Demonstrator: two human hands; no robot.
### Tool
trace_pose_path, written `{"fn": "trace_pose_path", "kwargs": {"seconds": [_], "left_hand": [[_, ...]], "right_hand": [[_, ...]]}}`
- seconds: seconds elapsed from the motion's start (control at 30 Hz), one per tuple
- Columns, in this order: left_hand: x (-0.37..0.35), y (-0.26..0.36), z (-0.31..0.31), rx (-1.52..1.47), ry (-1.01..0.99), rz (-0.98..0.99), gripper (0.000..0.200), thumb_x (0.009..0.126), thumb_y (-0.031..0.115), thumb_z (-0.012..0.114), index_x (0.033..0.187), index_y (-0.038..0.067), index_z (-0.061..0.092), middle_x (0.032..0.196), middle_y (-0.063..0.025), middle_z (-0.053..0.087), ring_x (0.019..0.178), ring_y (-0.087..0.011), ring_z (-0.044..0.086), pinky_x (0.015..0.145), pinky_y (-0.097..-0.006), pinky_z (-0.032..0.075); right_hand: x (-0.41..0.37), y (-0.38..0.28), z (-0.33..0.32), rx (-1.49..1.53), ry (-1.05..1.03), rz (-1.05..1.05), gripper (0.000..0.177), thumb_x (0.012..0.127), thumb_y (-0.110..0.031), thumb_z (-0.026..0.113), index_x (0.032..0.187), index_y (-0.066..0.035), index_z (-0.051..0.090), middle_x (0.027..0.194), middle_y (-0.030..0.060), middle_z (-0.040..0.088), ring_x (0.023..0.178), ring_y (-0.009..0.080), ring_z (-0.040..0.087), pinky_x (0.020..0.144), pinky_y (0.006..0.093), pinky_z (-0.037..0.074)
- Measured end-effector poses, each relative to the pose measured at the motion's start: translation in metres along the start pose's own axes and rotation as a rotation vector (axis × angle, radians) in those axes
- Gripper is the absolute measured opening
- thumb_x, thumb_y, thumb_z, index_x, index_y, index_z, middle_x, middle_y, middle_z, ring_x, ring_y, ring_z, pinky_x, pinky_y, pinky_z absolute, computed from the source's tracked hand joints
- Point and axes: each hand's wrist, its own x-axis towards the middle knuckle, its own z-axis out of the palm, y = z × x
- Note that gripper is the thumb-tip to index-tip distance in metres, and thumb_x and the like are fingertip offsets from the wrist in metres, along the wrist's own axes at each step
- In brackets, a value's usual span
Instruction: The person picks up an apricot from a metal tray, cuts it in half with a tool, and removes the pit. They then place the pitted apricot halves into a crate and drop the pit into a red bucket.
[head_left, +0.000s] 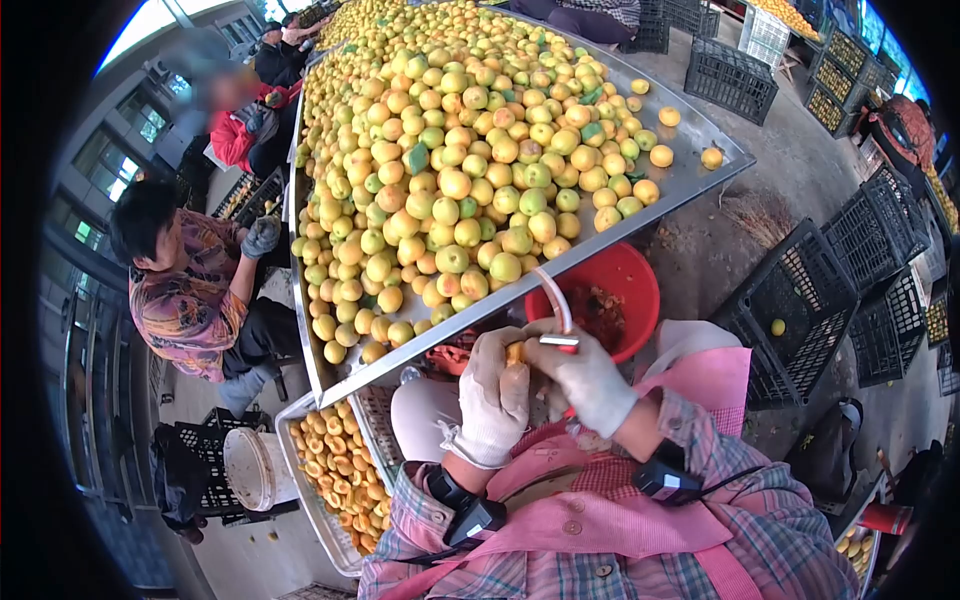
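My two gloved hands meet over my lap. The fingers of my left hand (492, 395) are closed around one orange-yellow fruit (515, 356), just before the near edge of the metal surface (440, 344). The fingers of my right hand (597, 385) grip one small tool (558, 341) with a shiny metal part; its exact shape is unclear.

The rimmed surface carries a heap (450, 180) of yellow and green fruits, too many to count, with a few green leaves. One fruit (712, 158) sits apart near its right corner. Below that edge is one red basin (643, 318) holding dark scraps. To my lower left, one pale tray (312, 500) holds many split orange fruits (340, 470), beside one white bucket (248, 470), contents unclear. To my right, one black crate (790, 310) has one yellow fruit (778, 327) inside. One person (190, 290) in a patterned top sits left of the surface.
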Motion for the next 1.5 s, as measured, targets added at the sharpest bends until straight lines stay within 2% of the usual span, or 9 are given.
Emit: {"fn": "trace_pose_path", "kwargs": {"seconds": [0.37,0.47,0.63,0.7,0.73,0.83,1.17,1.3,1.5], "left_hand": [[-0.011,0.0,0.0,0.317,0.03,0.052,0.026,0.096,0.022,0.044,0.103,0.003,0.062,0.095,-0.017,0.063,0.083,-0.0388,0.061,0.077,-0.0433,0.049],[-0.018,-0.014,0.009,0.172,0.09,-0.196,0.025,0.098,0.019,0.043,0.097,0.002,0.061,0.09,-0.0167,0.064,0.081,-0.0382,0.06,0.076,-0.0431,0.049],[-0.018,-0.03,0.016,-0.229,0.322,-0.437,0.044,0.103,0.04,0.037,0.093,0.004,0.06,0.076,-0.0075,0.061,0.067,-0.0195,0.06,0.061,-0.0317,0.047],[-0.008,-0.017,0.009,-0.887,0.431,-0.898,0.05,0.102,0.049,0.036,0.092,0.006,0.059,0.075,-0.0047,0.062,0.06,-0.019,0.058,0.055,-0.0289,0.046],[-0.002,-0.012,0.006,-0.883,0.475,-1.093,0.056,0.098,0.059,0.036,0.09,0.008,0.059,0.069,-0.0042,0.06,0.053,-0.018,0.054,0.048,-0.0276,0.043],[-0.014,-0.037,-0.015,-1.058,0.402,-1.083,0.052,0.091,0.064,0.047,0.091,0.012,0.053,0.071,-0.0038,0.057,0.055,-0.0162,0.055,0.043,-0.0271,0.04],[-0.126,-0.117,-0.157,-0.663,1.094,-0.998,0.033,0.089,0.046,0.061,0.086,0.013,0.057,0.068,-0.0001,0.053,0.053,-0.0128,0.049,0.044,-0.0253,0.036],[-0.255,-0.242,-0.23,-0.291,1.257,-1.005,0.039,0.092,0.038,0.058,0.108,0.003,0.062,0.091,-0.0078,0.064,0.076,-0.0214,0.059,0.068,-0.0332,0.05],[-0.292,-0.242,-0.222,0.316,1.279,-1.344,0.055,0.093,0.036,0.057,0.13,-0.003,0.049,0.125,-0.0205,0.059,0.105,-0.0315,0.059,0.088,-0.0368,0.047]], "right_hand": [[0.009,0.025,0.0,0.063,-0.216,0.213,0.028,0.091,-0.016,0.053,0.117,-0.005,0.052,0.067,0.0051,0.058,0.043,0.0124,0.052,0.035,0.0239,0.042],[0.006,0.029,-0.001,0.0,-0.165,0.237,0.03,0.089,-0.013,0.051,0.118,-0.005,0.052,0.073,0.0059,0.058,0.048,0.0119,0.054,0.036,0.0247,0.043],[0.015,0.04,-0.013,0.145,-0.232,0.342,0.037,0.09,-0.011,0.053,0.126,-0.005,0.047,0.08,0.0073,0.06,0.052,0.012,0.056,0.038,0.0252,0.043],[0.012,0.037,-0.016,0.21,-0.225,0.349,0.041,0.09,-0.01,0.054,0.129,-0.005,0.044,0.082,0.0096,0.06,0.054,0.0133,0.056,0.039,0.0257,0.041],[0.012,0.035,-0.016,0.284,-0.197,0.339,0.045,0.089,-0.008,0.054,0.132,-0.004,0.042,0.083,0.0119,0.061,0.051,0.0151,0.055,0.039,0.0265,0.041],[0.018,0.039,-0.027,0.388,-0.153,0.291,0.042,0.089,-0.008,0.055,0.13,-0.003,0.045,0.085,0.0155,0.061,0.047,0.019,0.053,0.039,0.0281,0.039],[0.055,0.046,-0.093,0.406,0.384,0.092,0.021,0.095,-0.021,0.058,0.115,-0.019,0.052,0.077,0.0075,0.064,0.045,0.0187,0.054,0.035,0.0293,0.039],[0.057,0.035,-0.094,0.323,0.306,0.136,0.022,0.091,-0.014,0.06,0.112,-0.017,0.056,0.073,0.0058,0.063,0.045,0.0173,0.052,0.038,0.0304,0.038],[0.077,0.025,-0.092,0.252,0.268,0.124,0.025,0.088,-0.011,0.063,0.112,-0.016,0.058,0.074,0.0055,0.064,0.046,0.0157,0.054,0.038,0.0295,0.039]]}}
